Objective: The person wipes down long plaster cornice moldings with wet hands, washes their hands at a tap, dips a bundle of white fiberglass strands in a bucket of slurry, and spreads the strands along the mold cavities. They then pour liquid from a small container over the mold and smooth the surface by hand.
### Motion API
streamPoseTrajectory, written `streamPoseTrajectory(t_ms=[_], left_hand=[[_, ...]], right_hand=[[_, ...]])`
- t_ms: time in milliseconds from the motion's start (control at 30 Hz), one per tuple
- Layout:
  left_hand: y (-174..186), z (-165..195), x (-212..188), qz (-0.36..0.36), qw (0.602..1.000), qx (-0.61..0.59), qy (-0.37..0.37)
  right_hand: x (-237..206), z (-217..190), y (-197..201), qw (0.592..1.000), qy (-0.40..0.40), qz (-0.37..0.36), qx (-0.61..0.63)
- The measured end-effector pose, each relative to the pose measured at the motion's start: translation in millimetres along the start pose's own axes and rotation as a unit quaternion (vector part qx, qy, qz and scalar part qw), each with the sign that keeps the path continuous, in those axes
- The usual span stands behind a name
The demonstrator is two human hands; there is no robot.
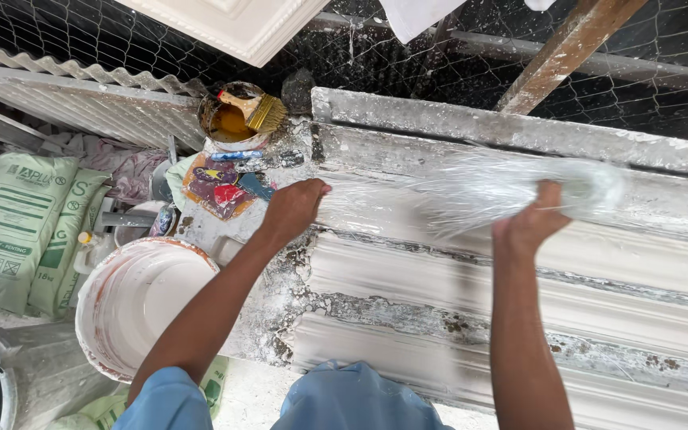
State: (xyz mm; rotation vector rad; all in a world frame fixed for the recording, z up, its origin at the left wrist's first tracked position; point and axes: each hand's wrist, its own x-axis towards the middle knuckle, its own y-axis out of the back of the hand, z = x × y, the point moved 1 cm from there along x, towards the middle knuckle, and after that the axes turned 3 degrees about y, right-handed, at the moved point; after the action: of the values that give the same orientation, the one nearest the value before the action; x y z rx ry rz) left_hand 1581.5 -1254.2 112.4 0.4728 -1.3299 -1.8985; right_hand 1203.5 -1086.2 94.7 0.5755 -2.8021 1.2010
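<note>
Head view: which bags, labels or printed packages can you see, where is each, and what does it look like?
Sacks: far left, leaning together, pale green with dark green print.
Tin: above the left hand, round, amber liquid inside, a brush across its rim.
Wrapper: under the tin, flat, red, blue and orange picture.
Bag: bottom, beside the white bucket, green print, mostly hidden.

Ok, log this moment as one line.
left hand: pressing fibre strands on mould | right hand: gripping strands | brush in tin | bucket beside

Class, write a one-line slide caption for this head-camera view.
Left hand and right hand stretch glassy fibre strands over a white ridged mould.
</note>
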Motion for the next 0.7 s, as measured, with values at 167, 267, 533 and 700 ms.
streamPoseTrajectory(t_ms=[167,267,533,700], left_hand=[[-5.9,-23.8,19.2,-0.105,0.912,0.337,0.211],[-12.2,22.4,16.7,0.078,0.996,-0.038,-0.006],[-53.6,97.0,-24.0,0.042,0.916,-0.384,0.103],[-53.3,53.9,0.8,0.036,0.984,-0.157,0.077]], right_hand=[[2.1,-12.0,17.6,0.987,0.044,0.000,-0.153],[-40.0,6.2,7.2,0.985,-0.007,-0.017,-0.169],[-58.0,8.4,-41.9,0.962,0.037,-0.109,-0.247],[50.0,-62.2,-22.5,0.987,0.086,0.024,-0.136]])
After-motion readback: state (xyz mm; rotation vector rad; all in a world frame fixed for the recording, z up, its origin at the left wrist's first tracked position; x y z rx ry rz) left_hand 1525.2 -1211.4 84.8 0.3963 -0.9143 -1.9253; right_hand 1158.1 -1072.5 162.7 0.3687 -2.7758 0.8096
